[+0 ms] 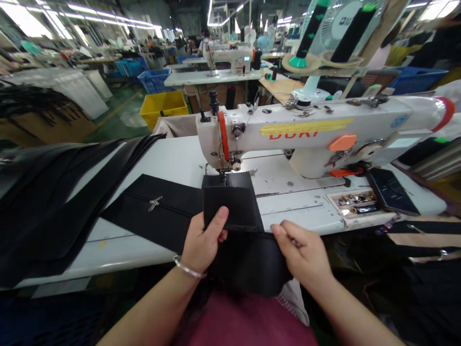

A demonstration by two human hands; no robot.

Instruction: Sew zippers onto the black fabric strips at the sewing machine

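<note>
A piece of black fabric (230, 207) lies under the needle of a white sewing machine (248, 129) and hangs over the table's front edge. My left hand (203, 240) is closed on its left side, the thumb flat on top of a folded-back flap. On the right, my right hand (302, 247) pinches the fabric's edge between thumb and fingers, just off the table edge. To the left of the needle, a black panel with a zipper (154, 203) lies flat, its metal pulls showing. Part of that panel is hidden behind my left hand.
Stacked black strips (72, 202) cover the table's left side. A small parts tray (355, 206) and a dark phone (392, 190) sit at the right. Black thread cones (353, 33) stand above the machine. A yellow crate (163, 106) is on the floor behind.
</note>
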